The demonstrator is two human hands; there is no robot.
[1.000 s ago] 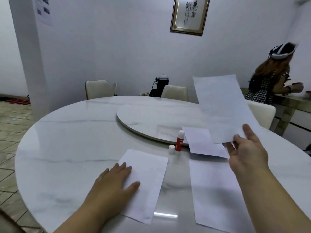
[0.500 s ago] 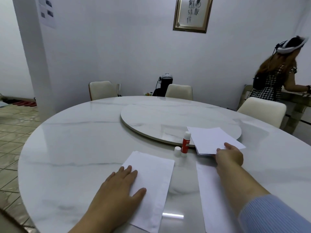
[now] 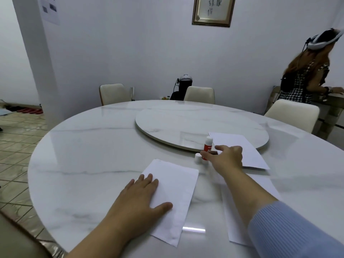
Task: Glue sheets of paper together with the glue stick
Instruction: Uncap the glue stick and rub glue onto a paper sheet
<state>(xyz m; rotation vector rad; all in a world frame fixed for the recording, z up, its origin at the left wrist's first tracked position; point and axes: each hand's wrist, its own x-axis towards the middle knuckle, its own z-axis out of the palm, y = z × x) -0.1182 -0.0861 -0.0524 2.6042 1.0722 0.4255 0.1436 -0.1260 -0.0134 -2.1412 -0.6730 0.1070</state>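
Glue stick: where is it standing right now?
In the head view the glue stick stands upright right of centre on the table, at the turntable's near edge, its cap beside it, the right hand reaching it.

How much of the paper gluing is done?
Set up, it seems: the glue stick stands uncapped, its cap beside it. In hand: the left hand presses a sheet flat, and the right hand reaches the glue stick. Left: spreading glue and joining sheets; none look stuck together yet.
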